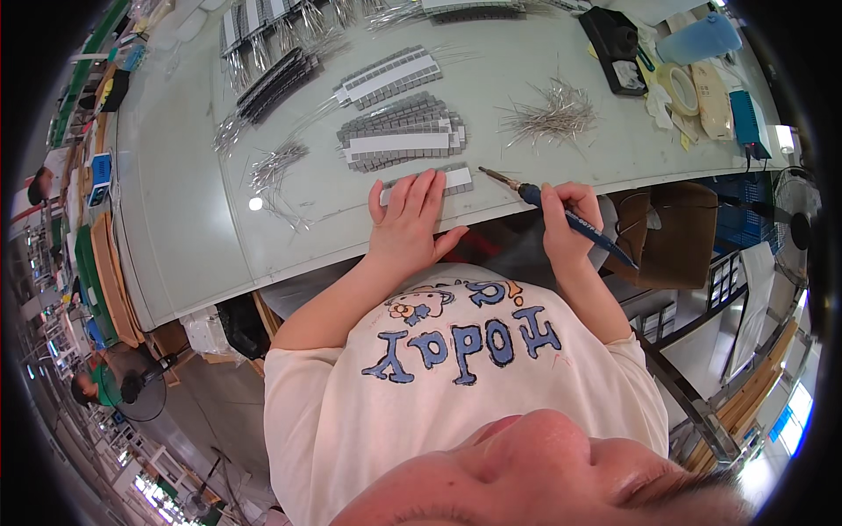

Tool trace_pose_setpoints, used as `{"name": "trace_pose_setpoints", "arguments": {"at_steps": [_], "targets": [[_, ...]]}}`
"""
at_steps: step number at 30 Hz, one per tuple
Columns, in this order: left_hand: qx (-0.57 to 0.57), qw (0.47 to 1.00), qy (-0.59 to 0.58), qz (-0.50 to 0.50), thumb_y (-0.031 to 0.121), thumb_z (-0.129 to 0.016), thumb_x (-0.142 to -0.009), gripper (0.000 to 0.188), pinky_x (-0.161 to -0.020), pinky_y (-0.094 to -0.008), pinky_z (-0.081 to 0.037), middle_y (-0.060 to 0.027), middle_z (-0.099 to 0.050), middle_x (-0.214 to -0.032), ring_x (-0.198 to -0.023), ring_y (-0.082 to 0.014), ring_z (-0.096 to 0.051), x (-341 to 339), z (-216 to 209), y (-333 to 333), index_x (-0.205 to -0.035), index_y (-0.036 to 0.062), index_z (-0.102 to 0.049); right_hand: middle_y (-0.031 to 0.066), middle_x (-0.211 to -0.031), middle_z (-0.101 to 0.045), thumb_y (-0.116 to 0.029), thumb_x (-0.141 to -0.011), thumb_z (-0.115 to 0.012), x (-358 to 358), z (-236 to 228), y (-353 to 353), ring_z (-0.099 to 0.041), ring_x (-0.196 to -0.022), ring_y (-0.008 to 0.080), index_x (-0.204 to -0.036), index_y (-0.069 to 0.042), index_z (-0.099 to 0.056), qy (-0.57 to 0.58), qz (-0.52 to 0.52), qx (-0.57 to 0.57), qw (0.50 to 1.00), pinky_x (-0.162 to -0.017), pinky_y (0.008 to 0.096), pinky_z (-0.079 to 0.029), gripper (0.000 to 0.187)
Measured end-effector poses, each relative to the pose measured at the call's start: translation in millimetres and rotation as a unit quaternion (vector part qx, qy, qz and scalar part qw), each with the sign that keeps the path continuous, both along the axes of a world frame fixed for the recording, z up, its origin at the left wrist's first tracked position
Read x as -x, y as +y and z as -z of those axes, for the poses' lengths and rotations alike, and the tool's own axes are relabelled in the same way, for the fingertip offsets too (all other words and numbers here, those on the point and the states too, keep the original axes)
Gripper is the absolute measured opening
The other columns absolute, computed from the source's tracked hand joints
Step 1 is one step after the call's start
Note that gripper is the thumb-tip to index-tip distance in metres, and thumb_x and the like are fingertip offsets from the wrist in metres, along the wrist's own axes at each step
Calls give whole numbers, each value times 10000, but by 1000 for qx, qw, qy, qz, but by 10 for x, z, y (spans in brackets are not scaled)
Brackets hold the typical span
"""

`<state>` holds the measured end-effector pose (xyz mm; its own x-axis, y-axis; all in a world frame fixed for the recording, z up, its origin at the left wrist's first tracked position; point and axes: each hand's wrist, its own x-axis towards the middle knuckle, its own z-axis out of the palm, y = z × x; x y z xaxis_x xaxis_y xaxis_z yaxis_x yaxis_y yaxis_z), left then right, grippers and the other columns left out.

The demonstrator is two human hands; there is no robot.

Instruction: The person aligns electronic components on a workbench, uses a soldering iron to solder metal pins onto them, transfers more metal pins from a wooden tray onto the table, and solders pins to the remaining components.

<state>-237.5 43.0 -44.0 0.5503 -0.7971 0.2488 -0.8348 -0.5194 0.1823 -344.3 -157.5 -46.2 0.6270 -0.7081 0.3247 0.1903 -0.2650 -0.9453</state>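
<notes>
My left hand [408,215] lies with its fingers stretched out over a short grey segmented strip [460,179] with a white top face, near the table's front edge. The fingers cover much of that strip. In my right hand [568,219] is a blue soldering iron [530,194], held like a pen. Its metal tip points left and stands just right of the strip's end; I cannot tell whether they touch. Behind my left hand sits a stack of similar grey strips [403,131], with another stack [388,79] farther back.
Loose thin metal wires lie in a pile [553,114] at the right and a smaller pile [279,167] at the left. Dark strips with wires [279,85] lie farther left. A black holder [614,51], tape roll [678,89] and blue bottle [700,39] stand at the back right.
</notes>
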Motion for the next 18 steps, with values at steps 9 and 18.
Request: {"name": "trace_pose_setpoints", "arguments": {"at_steps": [9,18], "targets": [[-11,1000,-4,-4,544,-620,-754,734,-1062,-512,-127,-55,-462,-1274,-1181,-206,-403,-7,17,-12,-1275,41,-498,-16,-698,-498,53,-800,-664,-1,-17,-2,-384,-566,23,-784,-41,-499,1,-1,4,1000,-498,192,-313,191],[-17,1000,-1,3,548,-616,-760,747,-1060,-511,-145,-61,-452,-1282,-1172,-210,-401,-18,7,-22,-1289,39,-480,-20,-669,-501,41,-802,-666,-46,-21,9,-391,-557,20,-774,-40,-497,4,-5,5,1000,-486,192,-312,190]]}}
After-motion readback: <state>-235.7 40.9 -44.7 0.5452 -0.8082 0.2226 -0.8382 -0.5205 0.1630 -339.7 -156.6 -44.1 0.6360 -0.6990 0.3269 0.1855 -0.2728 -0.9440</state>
